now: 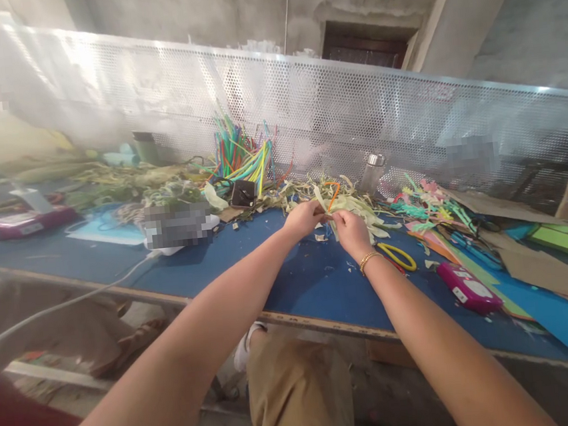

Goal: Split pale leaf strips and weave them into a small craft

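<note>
My left hand (305,219) and my right hand (351,232) meet over the blue table (249,263), both pinching a pale green leaf strip (324,208) with an orange pipe cleaner (333,192) poking up behind it. The strip rises from a heap of pale husk strips (358,206) just beyond my fingers. A gold bracelet (369,258) circles my right wrist. Yellow-handled scissors (398,255) lie right of that wrist.
A bundle of coloured pipe cleaners (243,153) stands at the back by the perforated metal screen (335,114). A glass jar (373,172), a pink box (466,287), coloured paper sheets (559,314), cardboard (545,268) and a white cable (71,300) crowd the table.
</note>
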{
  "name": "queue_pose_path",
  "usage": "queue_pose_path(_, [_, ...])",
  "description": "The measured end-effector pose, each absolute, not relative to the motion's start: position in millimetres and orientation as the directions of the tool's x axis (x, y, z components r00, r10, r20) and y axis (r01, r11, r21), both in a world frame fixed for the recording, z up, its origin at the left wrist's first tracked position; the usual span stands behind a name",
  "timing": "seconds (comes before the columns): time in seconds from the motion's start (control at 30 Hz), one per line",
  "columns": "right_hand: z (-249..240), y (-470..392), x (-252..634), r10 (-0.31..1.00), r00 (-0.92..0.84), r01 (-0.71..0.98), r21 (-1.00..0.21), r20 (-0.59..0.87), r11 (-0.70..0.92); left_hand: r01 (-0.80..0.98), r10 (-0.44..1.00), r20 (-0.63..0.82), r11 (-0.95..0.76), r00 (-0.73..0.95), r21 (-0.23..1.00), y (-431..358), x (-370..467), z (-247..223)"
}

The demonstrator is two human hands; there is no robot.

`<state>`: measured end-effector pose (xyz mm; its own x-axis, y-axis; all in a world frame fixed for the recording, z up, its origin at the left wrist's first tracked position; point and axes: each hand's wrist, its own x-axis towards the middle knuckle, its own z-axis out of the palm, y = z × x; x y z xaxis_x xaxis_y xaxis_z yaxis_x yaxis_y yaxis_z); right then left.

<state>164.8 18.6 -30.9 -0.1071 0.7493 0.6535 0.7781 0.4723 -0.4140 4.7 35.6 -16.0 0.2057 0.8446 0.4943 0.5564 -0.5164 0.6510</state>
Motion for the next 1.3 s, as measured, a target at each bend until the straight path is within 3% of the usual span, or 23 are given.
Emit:
queue_pose_path(0.27, [-27.6, 15.8, 164.0, 0.788, -0.04, 0.71, -0.538, 0.614, 0.455, 0.548, 0.849, 0.525, -0.471, 0.066, 0.692, 37.1, 0.7, -13.8])
queue_pose_path(0.6, [-28.4, 17.3, 161.7, 0.759, -0.171, 0.734, -0.432, 0.628, 0.523, 0.469, 0.848, 0.524, -0.494, 0.077, 0.732, 51.4, -1.3, -23.0])
queue_pose_path(0.8, [-27.5, 16.3, 161.2, 0.709, -0.182, 0.627, -0.475, 0.681, 0.617, 0.297, 0.857, 0.492, -0.516, 0.154, 0.804, 56.5, 5.3, -26.4])
queue_pose_path(1.1, [-25.3, 12.0, 160.4, 0.736, 0.013, 0.568, -0.61, 0.677, 0.552, -0.042, 0.893, 0.402, -0.402, 0.204, 0.915, 40.3, 14.3, -21.4])
queue_pose_path(1.3, [-25.4, 13.5, 160.7, 0.726, 0.051, 0.549, -0.626, 0.686, 0.553, -0.131, 0.896, 0.363, -0.34, 0.256, 0.931, 40.7, 13.3, -21.8])
